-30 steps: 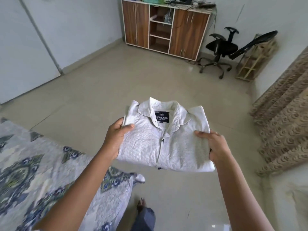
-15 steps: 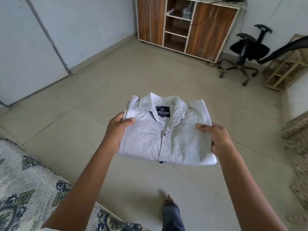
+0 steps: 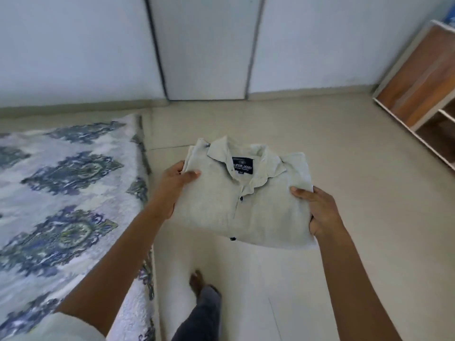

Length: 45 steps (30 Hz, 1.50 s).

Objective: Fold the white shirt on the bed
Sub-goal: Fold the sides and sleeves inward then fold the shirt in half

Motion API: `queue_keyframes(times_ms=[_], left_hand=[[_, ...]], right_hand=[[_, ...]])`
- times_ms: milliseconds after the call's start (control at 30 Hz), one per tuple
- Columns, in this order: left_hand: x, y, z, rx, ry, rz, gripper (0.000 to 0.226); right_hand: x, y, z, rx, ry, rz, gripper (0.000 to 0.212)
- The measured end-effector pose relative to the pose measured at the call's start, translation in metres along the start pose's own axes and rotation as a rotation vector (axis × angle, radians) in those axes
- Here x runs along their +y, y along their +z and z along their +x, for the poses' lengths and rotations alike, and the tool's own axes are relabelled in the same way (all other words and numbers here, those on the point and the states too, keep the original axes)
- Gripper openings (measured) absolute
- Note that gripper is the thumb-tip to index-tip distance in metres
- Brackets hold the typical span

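Observation:
The white shirt [image 3: 248,205] is folded into a flat rectangle, collar and dark label facing up and away from me. I hold it in the air over the floor, just right of the bed. My left hand [image 3: 172,190] grips its left edge, thumb on top. On the shirt's right edge, my right hand [image 3: 320,212] clamps it with the thumb on top too. The bed [image 3: 69,193], covered in a white and blue patterned quilt, fills the left side.
A beige tiled floor [image 3: 344,168] spreads ahead and to the right. Pale wardrobe doors [image 3: 204,45] stand along the far wall. A wooden cabinet [image 3: 423,82] is at the right edge. My foot [image 3: 197,281] and trouser leg are below the shirt.
My view has swung left: the bed now fills the left side, the wardrobe doors lie ahead, and the chair has left view. Both hands keep the same hold on the shirt.

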<state>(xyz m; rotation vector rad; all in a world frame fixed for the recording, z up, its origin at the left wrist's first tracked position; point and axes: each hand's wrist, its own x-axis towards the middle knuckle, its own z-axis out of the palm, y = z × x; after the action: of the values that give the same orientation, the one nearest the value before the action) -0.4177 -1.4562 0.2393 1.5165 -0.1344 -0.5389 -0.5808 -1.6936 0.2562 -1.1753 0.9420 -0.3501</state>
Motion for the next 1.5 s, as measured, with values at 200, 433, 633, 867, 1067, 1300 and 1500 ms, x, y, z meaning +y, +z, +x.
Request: queue_keyframes(times_ms=[200,433,633,867,1067,1300,1500], left_hand=[[0.020,-0.092,0.095,0.226,-0.025,-0.092,0.016],[0.046,-0.198,0.181,0.487,-0.002,-0.147,0.013],[0.026,-0.253,0.239,0.730,-0.083,-0.238,0.021],[-0.012,-0.274,0.291,1.066,-0.180,-0.384,0.027],[-0.039,-0.302,0.342,1.265,-0.224,-0.440,0.025],[-0.070,-0.333,0.394,1.430,-0.319,-0.520,0.027],[-0.108,-0.349,0.428,1.541,-0.407,-0.569,0.024]], right_hand=[[-0.024,0.153,0.114,-0.217,0.056,-0.110,0.019],[-0.047,0.348,0.213,-0.471,0.054,-0.286,0.015],[-0.041,0.488,0.297,-0.774,-0.015,-0.573,0.010],[-0.018,0.634,0.363,-1.058,-0.166,-0.896,0.010],[0.027,0.734,0.398,-1.260,-0.293,-1.096,0.015],[0.078,0.822,0.424,-1.452,-0.385,-1.252,0.014],[0.133,0.867,0.460,-1.471,-0.318,-1.369,0.015]])
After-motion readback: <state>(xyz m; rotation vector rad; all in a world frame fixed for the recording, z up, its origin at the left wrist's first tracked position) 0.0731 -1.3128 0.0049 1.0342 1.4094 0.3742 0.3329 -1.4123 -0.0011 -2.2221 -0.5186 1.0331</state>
